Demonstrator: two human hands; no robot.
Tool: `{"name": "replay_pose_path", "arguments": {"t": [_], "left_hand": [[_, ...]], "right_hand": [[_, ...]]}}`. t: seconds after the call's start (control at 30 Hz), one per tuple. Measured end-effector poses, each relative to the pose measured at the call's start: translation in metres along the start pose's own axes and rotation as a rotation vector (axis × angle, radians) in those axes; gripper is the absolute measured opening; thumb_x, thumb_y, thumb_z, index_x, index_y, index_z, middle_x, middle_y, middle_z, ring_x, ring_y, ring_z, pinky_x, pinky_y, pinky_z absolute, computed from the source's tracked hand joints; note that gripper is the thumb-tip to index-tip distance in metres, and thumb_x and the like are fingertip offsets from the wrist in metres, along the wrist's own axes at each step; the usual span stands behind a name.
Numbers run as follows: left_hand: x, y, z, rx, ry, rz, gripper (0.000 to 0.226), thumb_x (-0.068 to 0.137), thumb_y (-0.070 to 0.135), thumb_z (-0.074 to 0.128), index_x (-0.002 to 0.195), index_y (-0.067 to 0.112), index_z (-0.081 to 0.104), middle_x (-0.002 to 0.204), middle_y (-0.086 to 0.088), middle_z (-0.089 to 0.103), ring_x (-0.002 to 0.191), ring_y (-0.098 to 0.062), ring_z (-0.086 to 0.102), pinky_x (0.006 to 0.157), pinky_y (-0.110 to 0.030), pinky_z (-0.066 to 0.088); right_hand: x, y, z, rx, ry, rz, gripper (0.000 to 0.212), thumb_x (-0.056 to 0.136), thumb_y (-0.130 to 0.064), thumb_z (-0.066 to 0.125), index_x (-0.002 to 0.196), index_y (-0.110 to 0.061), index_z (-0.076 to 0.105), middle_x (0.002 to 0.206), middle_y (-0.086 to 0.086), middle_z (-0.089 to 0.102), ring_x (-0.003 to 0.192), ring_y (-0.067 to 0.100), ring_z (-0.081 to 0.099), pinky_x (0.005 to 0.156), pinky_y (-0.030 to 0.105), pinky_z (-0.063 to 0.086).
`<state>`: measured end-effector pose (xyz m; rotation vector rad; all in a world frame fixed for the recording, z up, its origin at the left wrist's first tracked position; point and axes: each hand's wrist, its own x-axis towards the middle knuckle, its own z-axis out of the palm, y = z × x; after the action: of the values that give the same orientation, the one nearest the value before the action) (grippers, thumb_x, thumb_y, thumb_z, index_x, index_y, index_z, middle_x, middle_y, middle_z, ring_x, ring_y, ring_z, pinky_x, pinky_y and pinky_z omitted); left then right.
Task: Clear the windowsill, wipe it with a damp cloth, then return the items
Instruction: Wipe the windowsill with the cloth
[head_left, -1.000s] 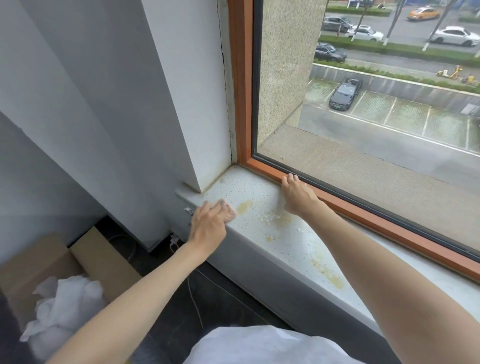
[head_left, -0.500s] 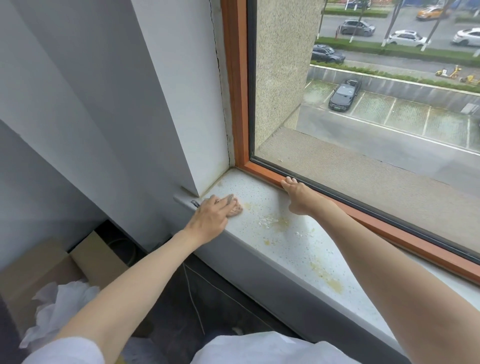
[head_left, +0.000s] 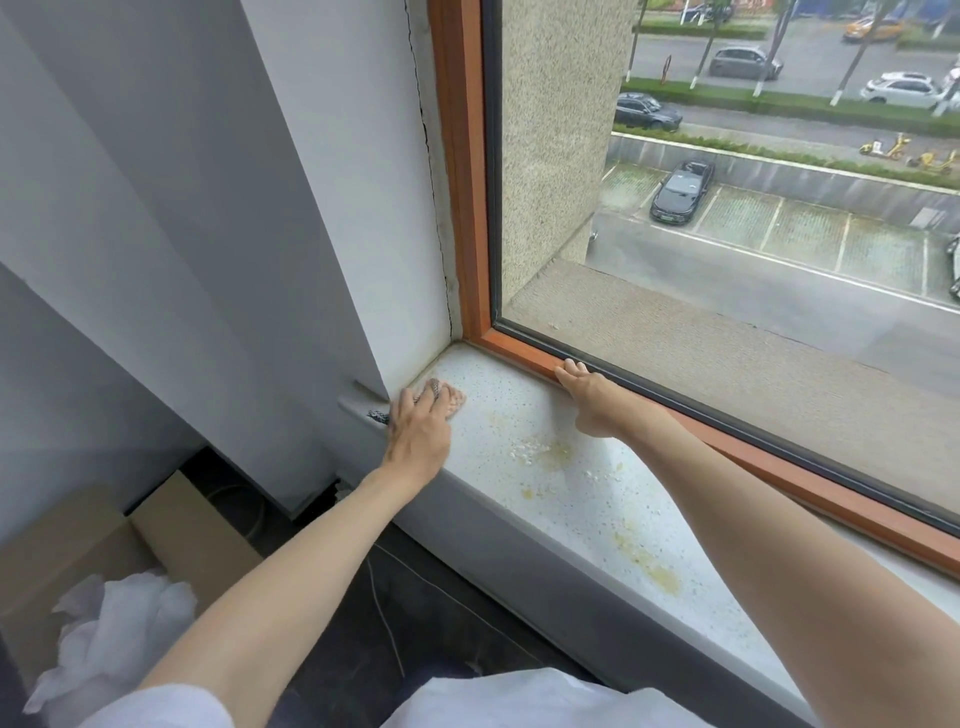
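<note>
The windowsill (head_left: 519, 410) is white speckled stone with yellowish stains and pale crumbs (head_left: 540, 456) near its middle. My left hand (head_left: 421, 431) lies flat at the sill's left end, close to the wall corner, pressing down a small dark-and-white patterned cloth (head_left: 434, 387). Only bits of the cloth show past the fingers and by the wrist side. My right hand (head_left: 589, 397) rests on the sill further right, with straight fingertips touching the orange wooden window frame (head_left: 519, 351). It holds nothing.
A white wall pier (head_left: 363, 208) meets the sill at the left corner. Below left stands a cardboard box (head_left: 171, 535) with white stuffing (head_left: 114, 623). Thin cables (head_left: 384, 623) run over the dark floor. More stains (head_left: 649, 569) mark the sill toward the right.
My left hand has slid with the cloth away from me along the sill toward the wall corner. My right hand stays against the frame.
</note>
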<state>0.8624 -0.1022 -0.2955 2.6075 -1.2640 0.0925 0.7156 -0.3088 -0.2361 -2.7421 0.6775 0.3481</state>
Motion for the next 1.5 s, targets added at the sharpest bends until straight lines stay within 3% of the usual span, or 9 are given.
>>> {"name": "replay_pose_path", "arguments": {"t": [0.2,0.37,0.57,0.7,0.9,1.07,1.27,1.4,1.5], "left_hand": [[-0.012,-0.010,-0.002,0.048,-0.007,0.460,0.050,0.087,0.013,0.030,0.131,0.007,0.052,0.129,-0.010,0.056,0.091,-0.020,0.047,0.078,-0.036,0.049],[0.018,-0.001,-0.007,-0.010,0.005,0.057,0.043,0.094,0.012,0.035,0.137,0.014,0.043,0.142,-0.010,0.044,0.114,-0.029,0.041,0.097,-0.043,0.035],[0.004,-0.003,0.000,-0.063,-0.004,0.402,0.068,0.078,-0.017,0.052,0.135,0.019,0.050,0.126,-0.010,0.059,0.087,-0.020,0.044,0.076,-0.034,0.046],[0.034,0.003,-0.011,0.002,-0.046,0.001,0.064,0.089,-0.007,0.035,0.146,0.022,0.034,0.145,-0.012,0.040,0.119,-0.033,0.037,0.099,-0.041,0.035],[0.025,-0.001,-0.002,-0.039,-0.110,0.363,0.069,0.088,-0.010,0.041,0.146,0.027,0.034,0.136,-0.009,0.050,0.100,-0.024,0.041,0.089,-0.035,0.039],[0.057,-0.001,-0.020,0.114,-0.114,0.101,0.067,0.088,-0.007,0.037,0.148,0.022,0.028,0.146,-0.005,0.040,0.119,-0.029,0.036,0.100,-0.036,0.029],[0.052,0.006,-0.008,0.011,-0.156,0.399,0.073,0.084,-0.012,0.039,0.147,0.025,0.032,0.150,-0.001,0.037,0.109,-0.027,0.040,0.090,-0.032,0.030],[0.080,-0.001,-0.017,0.090,-0.116,0.204,0.072,0.085,-0.009,0.036,0.147,0.026,0.031,0.143,0.002,0.044,0.106,-0.026,0.039,0.089,-0.032,0.030],[0.074,0.013,-0.009,0.015,-0.117,0.305,0.069,0.083,-0.011,0.039,0.143,0.023,0.039,0.142,0.002,0.047,0.099,-0.026,0.040,0.084,-0.032,0.032]], "right_hand": [[0.000,-0.002,-0.006,0.041,-0.030,-0.006,0.082,0.081,0.020,0.033,0.153,-0.010,0.007,0.160,0.008,-0.003,0.148,0.022,0.001,0.118,0.033,0.014],[0.004,-0.006,-0.004,0.047,-0.047,0.002,0.086,0.080,0.021,0.033,0.153,-0.012,0.003,0.160,0.006,-0.008,0.147,0.019,-0.004,0.116,0.030,0.015],[0.001,-0.013,-0.004,0.043,-0.037,0.001,0.082,0.082,0.022,0.031,0.153,-0.008,0.003,0.160,0.009,-0.006,0.147,0.021,-0.002,0.115,0.028,0.017],[0.001,-0.019,-0.006,0.045,-0.038,0.002,0.081,0.083,0.022,0.030,0.152,-0.008,0.001,0.159,0.010,-0.008,0.147,0.021,-0.003,0.114,0.027,0.018],[0.004,-0.023,-0.006,0.046,-0.044,-0.014,0.084,0.080,0.024,0.029,0.153,-0.009,0.003,0.160,0.009,-0.007,0.147,0.020,-0.003,0.116,0.027,0.013],[0.009,-0.028,-0.007,0.048,-0.052,-0.004,0.083,0.081,0.024,0.028,0.153,-0.009,0.002,0.160,0.008,-0.009,0.147,0.021,-0.004,0.116,0.028,0.016],[0.014,-0.032,-0.015,0.045,-0.055,-0.005,0.082,0.081,0.024,0.026,0.153,-0.008,0.002,0.159,0.009,-0.009,0.147,0.021,-0.004,0.114,0.027,0.018],[0.018,-0.037,-0.016,0.049,-0.051,0.007,0.081,0.082,0.024,0.027,0.153,-0.008,0.002,0.159,0.009,-0.009,0.147,0.021,-0.004,0.116,0.029,0.016],[0.019,-0.041,-0.017,0.044,-0.052,0.015,0.080,0.084,0.023,0.027,0.152,-0.008,0.000,0.159,0.010,-0.010,0.147,0.021,-0.004,0.118,0.029,0.014]]}}
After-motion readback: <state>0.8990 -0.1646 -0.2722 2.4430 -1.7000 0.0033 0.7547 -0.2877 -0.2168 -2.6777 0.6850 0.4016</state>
